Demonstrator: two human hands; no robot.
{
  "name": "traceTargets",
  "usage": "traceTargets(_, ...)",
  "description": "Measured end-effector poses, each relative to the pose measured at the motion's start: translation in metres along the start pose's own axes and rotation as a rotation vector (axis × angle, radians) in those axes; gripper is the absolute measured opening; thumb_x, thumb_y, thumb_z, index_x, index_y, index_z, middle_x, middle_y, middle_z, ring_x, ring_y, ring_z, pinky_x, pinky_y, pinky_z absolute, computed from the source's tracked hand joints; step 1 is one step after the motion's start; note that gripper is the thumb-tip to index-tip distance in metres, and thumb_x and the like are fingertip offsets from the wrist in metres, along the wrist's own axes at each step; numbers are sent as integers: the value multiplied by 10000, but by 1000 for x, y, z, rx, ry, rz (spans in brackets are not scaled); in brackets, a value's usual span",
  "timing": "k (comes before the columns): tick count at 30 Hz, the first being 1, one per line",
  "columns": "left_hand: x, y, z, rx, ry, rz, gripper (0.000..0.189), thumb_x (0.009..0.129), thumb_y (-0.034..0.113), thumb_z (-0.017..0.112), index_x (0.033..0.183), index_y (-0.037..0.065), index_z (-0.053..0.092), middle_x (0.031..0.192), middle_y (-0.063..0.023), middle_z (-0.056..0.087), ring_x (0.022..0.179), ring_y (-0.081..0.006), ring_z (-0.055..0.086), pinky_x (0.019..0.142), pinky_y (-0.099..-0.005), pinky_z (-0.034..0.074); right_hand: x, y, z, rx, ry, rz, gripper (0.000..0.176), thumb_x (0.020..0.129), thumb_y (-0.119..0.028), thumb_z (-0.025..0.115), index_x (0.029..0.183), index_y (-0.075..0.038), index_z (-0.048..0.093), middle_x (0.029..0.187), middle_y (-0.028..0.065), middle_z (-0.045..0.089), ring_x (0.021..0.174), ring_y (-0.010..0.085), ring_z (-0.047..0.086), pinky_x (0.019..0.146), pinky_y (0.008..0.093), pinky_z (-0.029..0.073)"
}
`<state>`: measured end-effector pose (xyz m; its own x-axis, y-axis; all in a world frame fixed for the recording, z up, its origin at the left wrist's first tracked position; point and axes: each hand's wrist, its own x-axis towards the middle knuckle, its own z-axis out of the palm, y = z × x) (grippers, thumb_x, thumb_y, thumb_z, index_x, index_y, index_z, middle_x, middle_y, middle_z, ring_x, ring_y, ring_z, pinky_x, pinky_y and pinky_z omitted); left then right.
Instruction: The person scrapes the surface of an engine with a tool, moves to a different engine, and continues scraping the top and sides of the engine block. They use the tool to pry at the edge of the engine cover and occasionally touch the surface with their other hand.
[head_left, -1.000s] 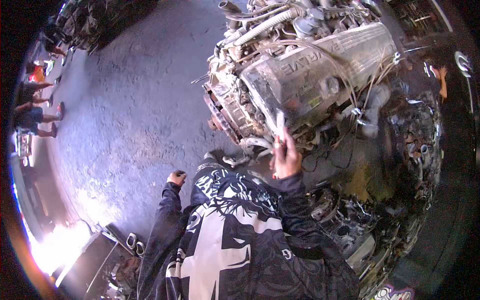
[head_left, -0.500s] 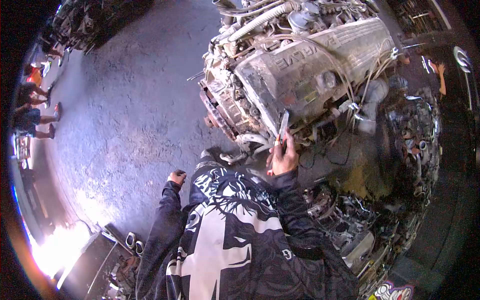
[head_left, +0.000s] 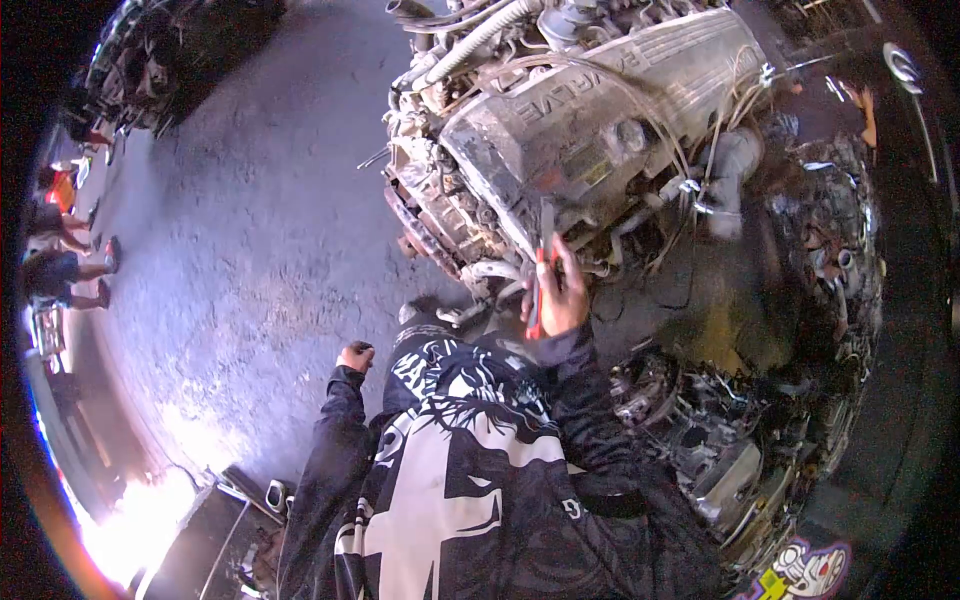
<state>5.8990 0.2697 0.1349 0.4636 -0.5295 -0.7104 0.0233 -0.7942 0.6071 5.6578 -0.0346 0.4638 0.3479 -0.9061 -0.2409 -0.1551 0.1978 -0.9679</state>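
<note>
My right hand [head_left: 560, 293] grips red-handled pliers [head_left: 536, 300], their narrow metal jaws pointing up and away from me. The jaws overlap the near lower edge of a large dirty engine [head_left: 590, 130] in this view. Its long grey cover carries raised lettering that includes "VALVE". Pale hoses [head_left: 495, 272] stick out at the engine's near left corner, just left of my right hand. My left hand [head_left: 355, 356] hangs low at my side over the floor, fingers curled in, away from the engine.
Grey rough floor [head_left: 250, 200] spreads to the left. Piled engine parts [head_left: 710, 450] lie to my right, with a bent pipe [head_left: 735, 175] beside the engine. Other people [head_left: 75, 265] are at the far left; another person's arm [head_left: 866, 115] shows at the upper right. Bright light glares lower left.
My right hand has turned and shifted slightly left and nearer with the pliers, its fingers more extended. The engine sits a little further up and left in view. My left hand stays low.
</note>
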Motion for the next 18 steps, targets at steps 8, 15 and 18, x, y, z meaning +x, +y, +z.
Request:
traceTargets(8, -10, -33, 21, 33, -30, -66, 266, 902, 229, 679, 1075, 31, 718, 866, -77, 744, 668, -160, 709, 582, -326, 548, -13, 10, -4, -308, 89, -6, 500, 1013, -87, 516, 1492, -201, 430, 764, 44, 620, 456, 100, 562, 393, 268, 467)
traceTargets(15, -19, -34, 20, -11, 16, -131, 294, 846, 318, 706, 1020, 85, 750, 774, -83, 739, 686, -173, 723, 691, -331, 573, 24, 55, -1, -555, 174, -182, 532, 979, -165, 539, 1495, -186, 410, 810, 188, 689, 494, 273, 654, 477, 425, 518)
traceTargets(18, -18, -30, 20, -9, 8, -89, 292, 846, 315, 703, 1028, 92, 751, 780, -84, 740, 678, -168, 722, 682, -333, 573, 31, 55, 5, -584, 211, -245, 524, 974, -177, 555, 1479, -168, 417, 865, 178, 694, 624, 279, 700, 565, 439, 543)
